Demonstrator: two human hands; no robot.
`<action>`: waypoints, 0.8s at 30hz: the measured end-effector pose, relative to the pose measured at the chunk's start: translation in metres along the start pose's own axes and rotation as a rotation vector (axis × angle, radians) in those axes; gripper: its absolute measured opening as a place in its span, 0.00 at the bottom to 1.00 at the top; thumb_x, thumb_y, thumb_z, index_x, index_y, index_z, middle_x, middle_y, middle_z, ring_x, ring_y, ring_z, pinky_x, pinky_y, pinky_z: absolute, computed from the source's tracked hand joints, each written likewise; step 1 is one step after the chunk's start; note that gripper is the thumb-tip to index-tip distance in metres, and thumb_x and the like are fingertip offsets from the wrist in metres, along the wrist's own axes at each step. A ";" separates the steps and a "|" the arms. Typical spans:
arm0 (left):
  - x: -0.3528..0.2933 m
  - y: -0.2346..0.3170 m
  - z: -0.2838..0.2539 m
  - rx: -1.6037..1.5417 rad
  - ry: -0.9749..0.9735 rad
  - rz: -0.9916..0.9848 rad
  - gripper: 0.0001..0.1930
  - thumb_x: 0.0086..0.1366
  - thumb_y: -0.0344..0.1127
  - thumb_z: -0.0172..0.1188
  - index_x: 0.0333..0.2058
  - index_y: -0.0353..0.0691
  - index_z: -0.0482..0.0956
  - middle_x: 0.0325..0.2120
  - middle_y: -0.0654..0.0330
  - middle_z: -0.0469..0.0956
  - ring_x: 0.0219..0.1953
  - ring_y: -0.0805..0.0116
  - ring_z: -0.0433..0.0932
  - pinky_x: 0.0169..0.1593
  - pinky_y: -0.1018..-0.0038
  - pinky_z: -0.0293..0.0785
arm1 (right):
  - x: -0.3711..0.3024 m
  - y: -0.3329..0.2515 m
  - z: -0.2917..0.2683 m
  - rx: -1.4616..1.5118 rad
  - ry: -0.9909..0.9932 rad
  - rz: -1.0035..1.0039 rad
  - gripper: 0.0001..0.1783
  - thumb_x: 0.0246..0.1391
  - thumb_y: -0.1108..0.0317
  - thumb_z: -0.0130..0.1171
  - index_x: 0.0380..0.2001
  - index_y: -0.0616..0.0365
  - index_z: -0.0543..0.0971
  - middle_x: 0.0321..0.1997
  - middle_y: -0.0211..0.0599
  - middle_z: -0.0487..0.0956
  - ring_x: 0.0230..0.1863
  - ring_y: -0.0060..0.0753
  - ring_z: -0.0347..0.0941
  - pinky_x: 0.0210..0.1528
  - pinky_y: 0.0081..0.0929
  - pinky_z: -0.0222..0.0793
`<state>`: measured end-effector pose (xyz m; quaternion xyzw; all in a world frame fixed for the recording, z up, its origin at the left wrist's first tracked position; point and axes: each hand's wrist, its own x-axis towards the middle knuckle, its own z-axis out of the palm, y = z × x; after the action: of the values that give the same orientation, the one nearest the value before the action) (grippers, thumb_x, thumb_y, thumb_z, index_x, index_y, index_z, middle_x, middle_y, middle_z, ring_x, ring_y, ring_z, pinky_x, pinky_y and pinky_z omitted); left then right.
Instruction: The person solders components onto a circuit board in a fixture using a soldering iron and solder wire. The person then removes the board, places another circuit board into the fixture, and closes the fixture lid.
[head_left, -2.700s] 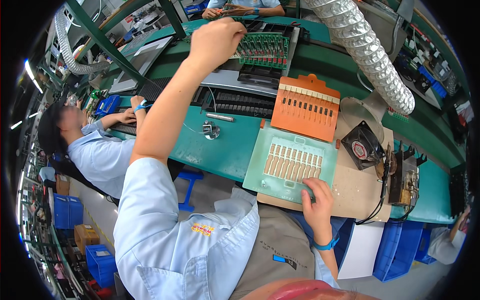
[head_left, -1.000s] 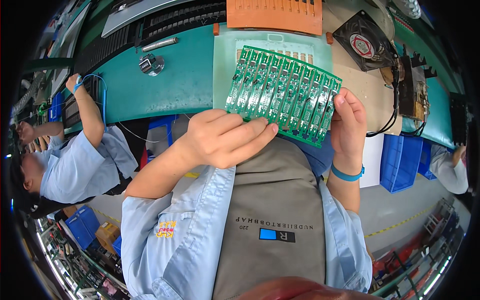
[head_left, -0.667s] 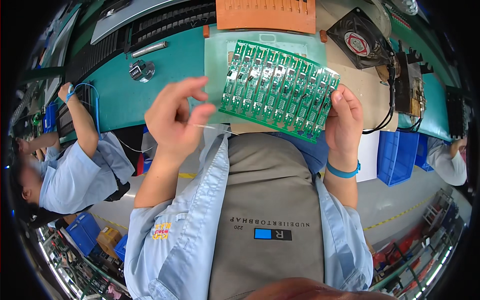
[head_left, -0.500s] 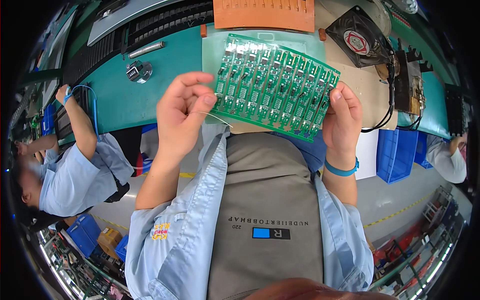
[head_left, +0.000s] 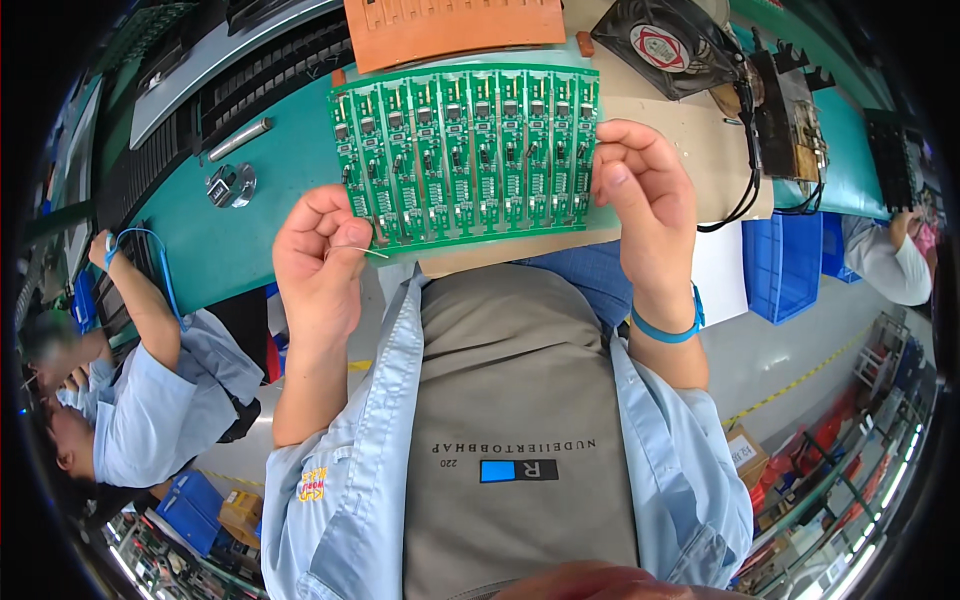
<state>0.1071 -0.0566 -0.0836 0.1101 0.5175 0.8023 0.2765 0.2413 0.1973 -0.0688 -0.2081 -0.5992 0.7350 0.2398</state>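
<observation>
Desk: teal desk (head_left: 230,240), near edge under the board.
Board: green circuit panel (head_left: 465,150) held above that edge.
Left hand (head_left: 320,265): fingers pinching lower-left corner, apparently with a thin wire.
Right hand (head_left: 645,195): fingers gripping right edge.

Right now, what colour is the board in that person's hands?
Green, with small dark and silvery parts: the circuit board, clearest in the head view.
</observation>
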 end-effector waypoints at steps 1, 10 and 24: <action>0.000 -0.001 0.000 0.004 -0.005 0.012 0.14 0.64 0.16 0.60 0.48 0.30 0.76 0.35 0.58 0.82 0.33 0.77 0.77 0.41 0.85 0.73 | -0.001 0.000 0.002 -0.018 0.016 -0.016 0.12 0.64 0.77 0.60 0.50 0.62 0.78 0.34 0.28 0.78 0.34 0.19 0.70 0.40 0.16 0.67; -0.008 -0.005 0.000 0.148 0.040 0.058 0.14 0.64 0.17 0.63 0.48 0.31 0.76 0.34 0.61 0.80 0.32 0.77 0.77 0.39 0.85 0.73 | 0.000 0.008 0.001 -0.219 0.047 -0.184 0.19 0.57 0.81 0.65 0.51 0.63 0.77 0.34 0.29 0.79 0.34 0.19 0.70 0.38 0.15 0.67; -0.010 -0.005 0.000 0.172 0.016 0.091 0.15 0.63 0.18 0.64 0.48 0.32 0.76 0.33 0.63 0.79 0.31 0.78 0.76 0.38 0.85 0.73 | -0.003 0.003 0.004 -0.160 0.107 -0.148 0.20 0.56 0.82 0.64 0.52 0.63 0.77 0.37 0.31 0.79 0.35 0.19 0.70 0.40 0.16 0.67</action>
<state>0.1171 -0.0609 -0.0874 0.1501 0.5811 0.7675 0.2252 0.2410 0.1923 -0.0705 -0.2208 -0.6558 0.6530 0.3077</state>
